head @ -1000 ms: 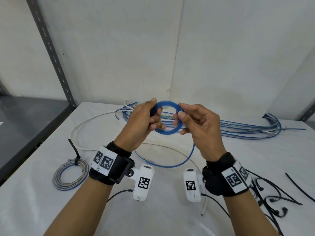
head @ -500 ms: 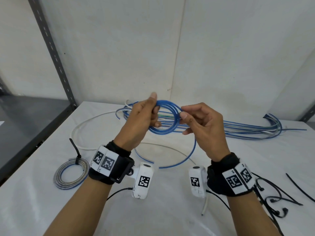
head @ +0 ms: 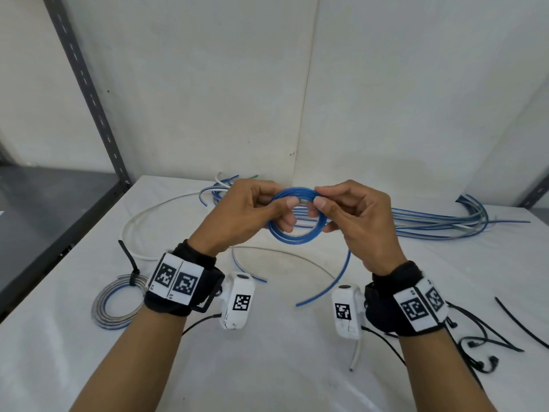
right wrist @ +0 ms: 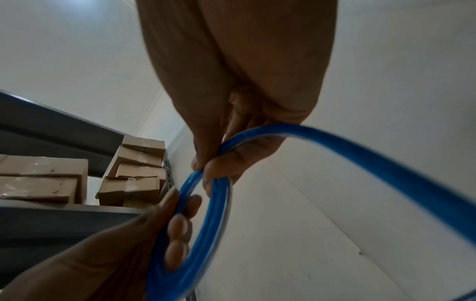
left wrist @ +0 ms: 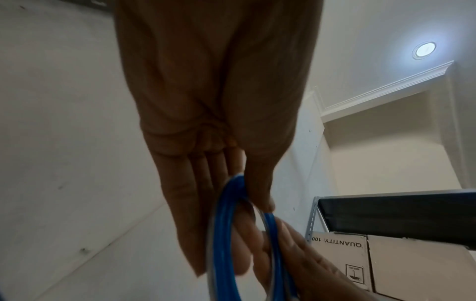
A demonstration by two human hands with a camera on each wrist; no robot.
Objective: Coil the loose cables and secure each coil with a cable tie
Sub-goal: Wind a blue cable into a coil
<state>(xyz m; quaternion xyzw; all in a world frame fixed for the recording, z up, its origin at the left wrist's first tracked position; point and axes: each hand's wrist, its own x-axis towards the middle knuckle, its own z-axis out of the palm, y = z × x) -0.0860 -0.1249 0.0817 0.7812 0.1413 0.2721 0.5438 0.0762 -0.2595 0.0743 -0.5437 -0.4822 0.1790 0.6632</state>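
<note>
White table (head: 267,367) w/ white walls behind. Far left: tied grey-blue coil (head: 114,304) w/ black cable tie (head: 128,260). Centre, above table: left hand (head: 246,215) grips blue coil (head: 297,236) w/ curled fingers; right hand (head: 356,221) pinches coil's top, tail hanging below. Right: loose blue cables (head: 439,221), spare black ties (head: 487,346). Shelf cardboard boxes (right wrist: 128,175) shut, contents unseen.

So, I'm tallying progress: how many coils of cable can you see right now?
2. One blue coil is held above the table between both hands, its tail hanging loose. One finished grey-and-blue coil lies on the table at the left, bound with a black cable tie.
</note>
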